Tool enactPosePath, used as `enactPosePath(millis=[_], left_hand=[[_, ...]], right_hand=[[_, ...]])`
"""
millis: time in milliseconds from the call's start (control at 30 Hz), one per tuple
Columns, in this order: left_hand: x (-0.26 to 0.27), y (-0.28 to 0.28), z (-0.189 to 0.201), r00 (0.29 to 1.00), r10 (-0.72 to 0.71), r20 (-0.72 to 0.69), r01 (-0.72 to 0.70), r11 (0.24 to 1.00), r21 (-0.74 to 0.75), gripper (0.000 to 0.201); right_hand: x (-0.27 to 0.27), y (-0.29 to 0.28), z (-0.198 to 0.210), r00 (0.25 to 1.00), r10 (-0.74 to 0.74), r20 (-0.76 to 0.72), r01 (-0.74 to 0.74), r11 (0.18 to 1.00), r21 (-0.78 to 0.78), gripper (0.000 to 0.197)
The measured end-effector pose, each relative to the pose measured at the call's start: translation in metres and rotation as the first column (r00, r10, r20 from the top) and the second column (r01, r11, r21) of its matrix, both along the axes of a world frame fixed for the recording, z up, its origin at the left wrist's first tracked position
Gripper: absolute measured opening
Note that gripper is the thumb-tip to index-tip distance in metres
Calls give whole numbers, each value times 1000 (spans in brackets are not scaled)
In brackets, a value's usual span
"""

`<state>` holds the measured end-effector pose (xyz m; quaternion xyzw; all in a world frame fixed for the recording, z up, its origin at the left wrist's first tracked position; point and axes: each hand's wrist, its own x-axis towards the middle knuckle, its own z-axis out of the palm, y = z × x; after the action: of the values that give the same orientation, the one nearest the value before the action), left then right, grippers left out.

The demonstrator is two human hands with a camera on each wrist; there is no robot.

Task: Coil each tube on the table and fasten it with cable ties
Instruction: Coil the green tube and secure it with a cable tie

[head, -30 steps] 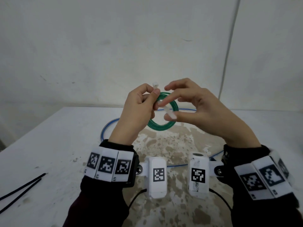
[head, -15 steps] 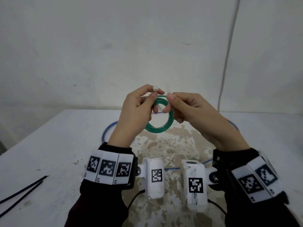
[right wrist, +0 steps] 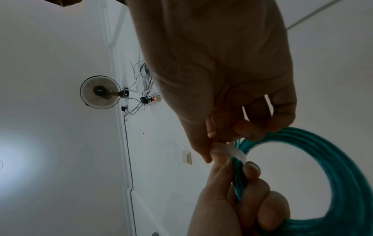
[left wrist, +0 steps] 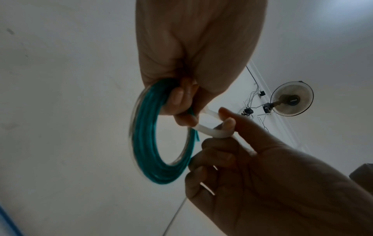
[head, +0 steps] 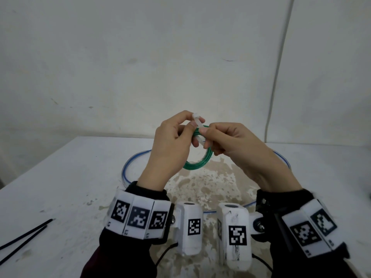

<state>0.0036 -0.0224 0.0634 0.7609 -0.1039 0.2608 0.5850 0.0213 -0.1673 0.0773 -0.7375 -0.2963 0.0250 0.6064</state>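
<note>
Fingers of the left hand (head: pixel 170 145) curl round the green coil (head: pixel 197 165) and pinch the head end of a white tie (head: pixel 197 123) looped over it. Right hand (head: pixel 230 145) pinches the tie's other end, against the coil. Both are raised above the table (head: pixel 60 187), where a blue tube (head: pixel 125 171) lies loose, black ties (head: pixel 24 237) well left.

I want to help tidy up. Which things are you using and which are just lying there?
Using now:
green coil
white tie
left hand
right hand

Lying on the table:
blue tube
black ties
</note>
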Motion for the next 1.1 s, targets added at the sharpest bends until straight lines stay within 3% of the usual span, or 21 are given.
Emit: enactPosePath(millis=[1100], left_hand=[[-3,-1,0,994,69,89,-80,988,130,21]], right_hand=[[1,3,-2,999,-34,-13,35,999,42,42]])
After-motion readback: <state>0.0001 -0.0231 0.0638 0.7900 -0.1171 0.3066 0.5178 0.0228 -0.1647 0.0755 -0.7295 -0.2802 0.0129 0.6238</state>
